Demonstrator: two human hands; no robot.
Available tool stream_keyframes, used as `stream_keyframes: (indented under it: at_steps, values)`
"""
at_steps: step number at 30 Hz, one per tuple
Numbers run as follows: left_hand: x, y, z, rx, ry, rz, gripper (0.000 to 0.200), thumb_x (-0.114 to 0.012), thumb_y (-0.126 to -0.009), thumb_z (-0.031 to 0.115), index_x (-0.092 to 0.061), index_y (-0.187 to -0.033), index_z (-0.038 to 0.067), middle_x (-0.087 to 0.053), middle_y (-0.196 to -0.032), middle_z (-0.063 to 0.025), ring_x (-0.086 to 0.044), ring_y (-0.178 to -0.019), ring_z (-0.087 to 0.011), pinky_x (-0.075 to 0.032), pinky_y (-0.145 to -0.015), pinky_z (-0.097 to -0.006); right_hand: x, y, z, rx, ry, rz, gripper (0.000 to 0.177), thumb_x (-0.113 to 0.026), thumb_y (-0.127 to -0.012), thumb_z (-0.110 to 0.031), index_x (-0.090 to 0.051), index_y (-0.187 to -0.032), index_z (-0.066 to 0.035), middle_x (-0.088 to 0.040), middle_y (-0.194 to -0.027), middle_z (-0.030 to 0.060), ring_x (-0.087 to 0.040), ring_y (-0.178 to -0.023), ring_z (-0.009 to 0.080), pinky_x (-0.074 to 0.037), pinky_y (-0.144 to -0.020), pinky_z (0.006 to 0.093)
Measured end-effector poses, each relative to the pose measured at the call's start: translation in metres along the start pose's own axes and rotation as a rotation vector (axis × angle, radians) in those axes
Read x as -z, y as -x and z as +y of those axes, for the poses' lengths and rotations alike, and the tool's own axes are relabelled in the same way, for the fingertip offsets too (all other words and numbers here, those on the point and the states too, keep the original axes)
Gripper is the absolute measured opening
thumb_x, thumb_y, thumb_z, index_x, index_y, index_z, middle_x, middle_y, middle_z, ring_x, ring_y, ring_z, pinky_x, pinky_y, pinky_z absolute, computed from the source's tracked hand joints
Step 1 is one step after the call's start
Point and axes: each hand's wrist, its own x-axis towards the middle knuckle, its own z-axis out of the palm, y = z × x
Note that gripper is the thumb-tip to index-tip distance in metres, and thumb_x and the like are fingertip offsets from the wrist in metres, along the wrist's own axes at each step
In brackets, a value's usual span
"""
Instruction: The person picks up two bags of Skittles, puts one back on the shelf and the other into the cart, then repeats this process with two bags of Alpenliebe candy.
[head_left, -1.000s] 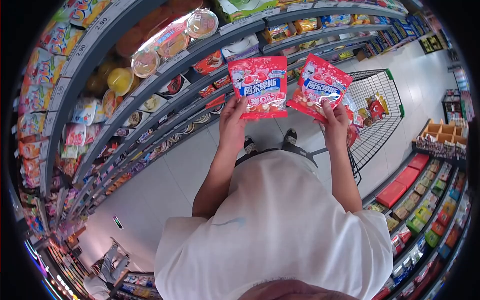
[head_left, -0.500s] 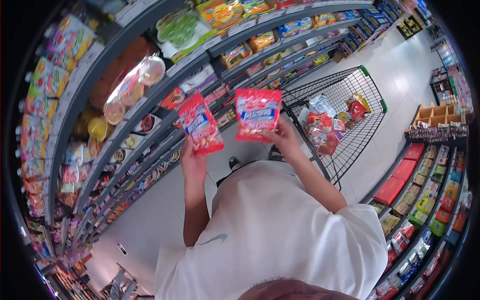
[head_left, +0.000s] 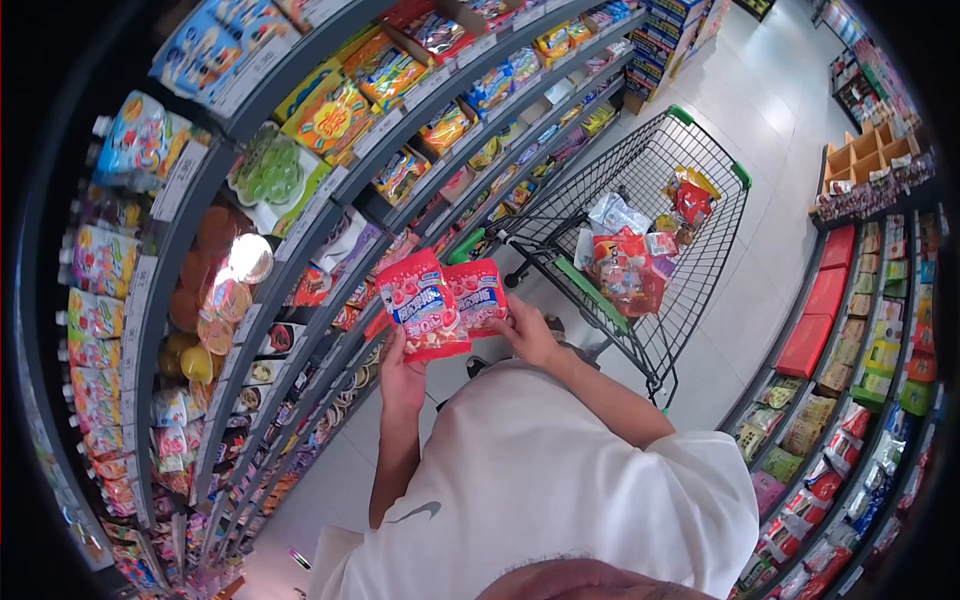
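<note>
My left hand (head_left: 402, 378) is closed on the lower edge of a red and pink candy bag (head_left: 421, 305) with blue lettering. A similar bag (head_left: 477, 297) is gripped at its right edge by my right hand (head_left: 526, 330). The two bags overlap in front of my white shirt, the left one lying over the edge of the right one. Both printed fronts face up toward the camera.
A wire shopping cart (head_left: 716, 247) with green trim stands ahead on the right, holding several snack packs (head_left: 625, 262). Shelves of packaged sweets (head_left: 330, 118) curve along the left. More shelves with red boxes (head_left: 803, 345) and a wooden divided rack (head_left: 868, 158) are at right.
My hands have come together, so the bags, apart before, now overlap. The view has shifted, and the cart appears farther left with its green handle showing.
</note>
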Motion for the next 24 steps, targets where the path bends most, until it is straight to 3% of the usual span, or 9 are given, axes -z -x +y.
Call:
stream_keyframes:
  at_steps: [4,7,10,13,16,24]
  values:
    - [-0.022,-0.008,-0.004,0.028,-0.049,-0.052,0.031,-0.050,-0.101,0.019,-0.054,-0.128,0.004,-0.062,-0.124,-0.0082,-0.062,-0.112,-0.0198,-0.053,-0.091,-0.0378,0.010,0.001,0.011,0.064,-0.056,0.051,0.032,-0.066,-0.091,-0.020,-0.054,-0.114,-0.001,-0.063,-0.091,0.0203,-0.064,-0.081,0.0359,-0.050,-0.071,0.0413]
    - [-0.036,-0.017,-0.014,0.032,-0.053,-0.039,0.031,-0.049,-0.102,0.019,-0.054,-0.128,0.004,-0.061,-0.125,-0.0089,-0.061,-0.113,-0.0213,-0.051,-0.094,-0.0399,0.014,0.000,0.017,0.227,0.025,0.127,0.031,-0.065,-0.092,-0.018,-0.053,-0.113,0.001,-0.062,-0.082,0.0158,-0.065,-0.072,0.0260,-0.050,-0.066,0.0350]
    - [-0.032,-0.034,-0.036,0.023,-0.018,-0.049,0.031,-0.049,-0.102,0.019,-0.053,-0.129,0.004,-0.060,-0.127,-0.0099,-0.059,-0.116,-0.0228,-0.049,-0.098,-0.0420,0.022,-0.003,0.029,0.110,-0.020,0.092,0.030,-0.063,-0.094,-0.015,-0.051,-0.115,0.001,-0.065,-0.089,0.0160,-0.068,-0.074,0.0225,-0.053,-0.066,0.0332]
    - [-0.026,-0.044,-0.055,0.063,0.038,-0.066,0.033,-0.049,-0.101,0.019,-0.052,-0.130,0.003,-0.059,-0.129,-0.0104,-0.057,-0.118,-0.0235,-0.047,-0.100,-0.0431,0.033,-0.005,0.027,0.025,-0.289,0.152,0.027,-0.061,-0.095,-0.013,-0.050,-0.115,0.001,-0.067,-0.093,0.0137,-0.068,-0.073,0.0167,-0.055,-0.063,0.0309]
    - [-0.031,-0.045,-0.067,0.112,0.065,-0.075,0.034,-0.050,-0.101,0.020,-0.051,-0.131,0.003,-0.059,-0.129,-0.0103,-0.056,-0.120,-0.0237,-0.045,-0.102,-0.0432,0.042,-0.007,0.030,0.027,-0.382,0.208,0.026,-0.060,-0.096,-0.016,-0.050,-0.114,0.001,-0.064,-0.085,0.0137,-0.066,-0.067,0.0169,-0.056,-0.059,0.0314]
    - [-0.049,-0.061,-0.097,0.101,-0.053,-0.096,0.040,-0.049,-0.102,0.024,-0.045,-0.137,0.007,-0.056,-0.134,-0.0095,-0.051,-0.125,-0.0240,-0.038,-0.108,-0.0425,0.079,-0.010,0.040,-0.003,-0.431,0.172,0.031,-0.061,-0.096,-0.018,-0.048,-0.117,0.001,-0.067,-0.090,0.0126,-0.068,-0.072,0.0157,-0.057,-0.059,0.0305]
